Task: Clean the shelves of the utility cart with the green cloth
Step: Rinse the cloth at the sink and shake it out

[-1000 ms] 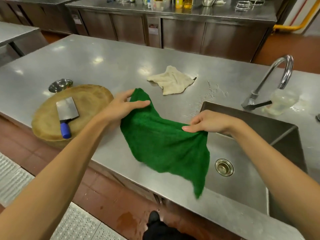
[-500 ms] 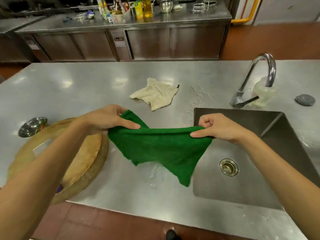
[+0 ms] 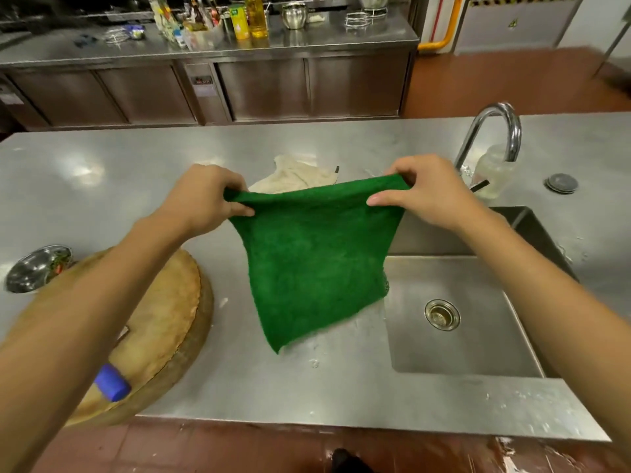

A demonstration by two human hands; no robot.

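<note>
clear: steel counter [image 3: 102, 186] far-left | blocked: chopping board [image 3: 164, 322] left, faucet [image 3: 491, 131] right

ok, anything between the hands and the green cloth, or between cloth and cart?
Nothing between hands and cloth: the left hand and right hand each pinch a top corner of the green cloth, which hangs over the steel counter. No utility cart is in view, so that path cannot be judged.

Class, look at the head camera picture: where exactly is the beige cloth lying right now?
The beige cloth lies on the steel counter, centre frame, behind the held-up green cloth, left of the tap.
</note>
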